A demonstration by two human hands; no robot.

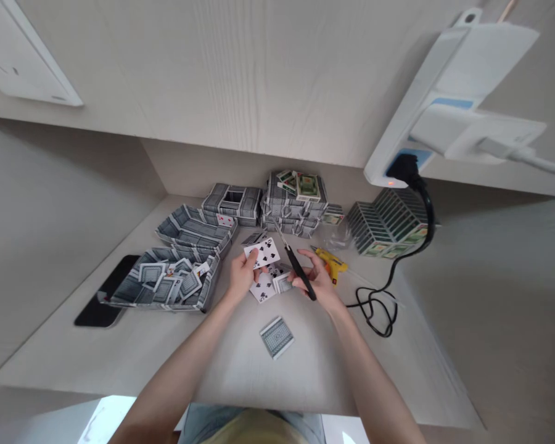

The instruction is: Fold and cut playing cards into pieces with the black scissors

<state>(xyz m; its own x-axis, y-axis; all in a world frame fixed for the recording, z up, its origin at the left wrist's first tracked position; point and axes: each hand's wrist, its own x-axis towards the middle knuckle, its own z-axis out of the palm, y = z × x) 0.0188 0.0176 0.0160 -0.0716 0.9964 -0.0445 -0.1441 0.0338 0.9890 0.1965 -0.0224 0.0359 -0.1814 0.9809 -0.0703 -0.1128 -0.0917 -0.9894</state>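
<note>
Near the middle of the worktop point(231, 364), the left hand point(243, 277) has its grip pinched on a playing card point(266, 251), spades showing. At 4 o'clock from that card, the right hand point(319, 283) has its grip wrapped round a black-handled tool point(300, 271), whose slim metal end points toward 11 o'clock. Loose cards point(263, 290) lie between the hands, and a square card piece point(276, 337) lies apart at 6 o'clock. A yellow glue gun point(333, 266) sits just beside the right hand at 3 o'clock, and a black cord point(430, 222) loops on the worktop at 4. Between 8 and 9 o'clock, a grey patterned tray point(211, 280) holding more cards point(190, 285) partly covers a dark phone point(92, 316). A grey box point(250, 203) with a rectangular opening stands at 11 o'clock, and a box stack point(282, 206) carrying card packs point(308, 187) at 1
</note>
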